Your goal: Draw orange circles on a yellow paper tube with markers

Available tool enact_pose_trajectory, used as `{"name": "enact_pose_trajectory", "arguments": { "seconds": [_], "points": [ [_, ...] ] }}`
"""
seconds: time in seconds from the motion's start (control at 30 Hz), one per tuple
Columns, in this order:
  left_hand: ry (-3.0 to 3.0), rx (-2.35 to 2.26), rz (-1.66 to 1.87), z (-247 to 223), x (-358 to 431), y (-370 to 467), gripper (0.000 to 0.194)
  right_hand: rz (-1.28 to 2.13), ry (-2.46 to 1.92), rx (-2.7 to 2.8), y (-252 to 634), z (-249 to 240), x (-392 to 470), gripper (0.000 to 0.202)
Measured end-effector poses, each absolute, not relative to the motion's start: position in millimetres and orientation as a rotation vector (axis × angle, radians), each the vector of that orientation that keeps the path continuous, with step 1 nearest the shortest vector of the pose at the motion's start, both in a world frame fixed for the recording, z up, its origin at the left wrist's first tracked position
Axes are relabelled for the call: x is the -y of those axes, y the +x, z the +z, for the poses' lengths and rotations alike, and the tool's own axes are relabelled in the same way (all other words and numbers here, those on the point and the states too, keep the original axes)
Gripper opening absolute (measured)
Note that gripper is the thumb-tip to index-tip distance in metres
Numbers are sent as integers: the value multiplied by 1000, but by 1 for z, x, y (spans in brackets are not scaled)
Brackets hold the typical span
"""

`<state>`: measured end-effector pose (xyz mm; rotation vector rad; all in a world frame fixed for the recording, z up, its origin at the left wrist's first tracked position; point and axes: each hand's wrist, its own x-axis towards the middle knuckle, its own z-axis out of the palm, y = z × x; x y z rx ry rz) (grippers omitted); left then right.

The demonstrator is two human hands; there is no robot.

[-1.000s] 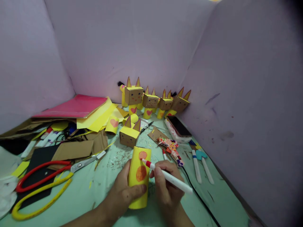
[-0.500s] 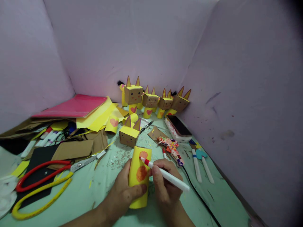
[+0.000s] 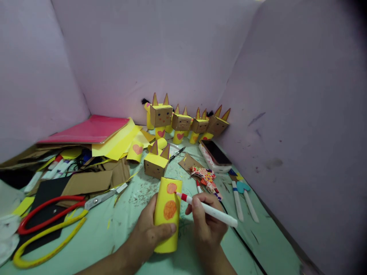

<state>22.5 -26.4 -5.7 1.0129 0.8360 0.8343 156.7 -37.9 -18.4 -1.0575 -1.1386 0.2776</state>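
My left hand [image 3: 153,225] wraps round a yellow paper tube [image 3: 169,238], thumb across its front. Two orange-red circles are coloured on the tube, one above the other. In my right hand [image 3: 208,217] is a white marker with a red collar [image 3: 216,211], held like a pen. Its tip is at the right edge of the upper circle; whether it touches the paper I cannot tell. Just behind the tube sits a cardboard box head with yellow top and two pointed ears [image 3: 156,165].
Big scissors [image 3: 86,206] with red and yellow handles lie open at left, beside cardboard scraps [image 3: 87,181] and a pink folder [image 3: 86,128]. Several box-headed figures [image 3: 162,114] stand at the back. A phone [image 3: 216,152], glue gun [image 3: 205,175] and its black cord are at right.
The marker tip has moved from inside the upper circle to its right edge, as my right hand shifted right. The tube has shifted slightly left.
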Motion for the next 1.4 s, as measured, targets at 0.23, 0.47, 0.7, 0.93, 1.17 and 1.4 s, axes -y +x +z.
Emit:
{"name": "enact_pose_trajectory", "arguments": {
  "seconds": [0.23,0.47,0.7,0.93,1.17,1.4],
  "points": [
    [985,-850,815,-3,26,22,68,206,-1013,1118,158,-15,39,12],
    [982,-843,817,-6,26,22,67,297,-1010,1229,159,-23,40,8],
    [984,-841,805,-6,25,22,69,289,-1074,1259,160,-22,40,10],
    [995,-827,814,-7,26,21,67,283,-1061,1305,161,-21,38,9],
    [1034,-846,819,-9,25,22,68,271,-1061,1243,158,-20,39,8],
    [994,-845,808,-6,25,22,64,325,-1050,1345,157,-16,37,8]
  ]
}}
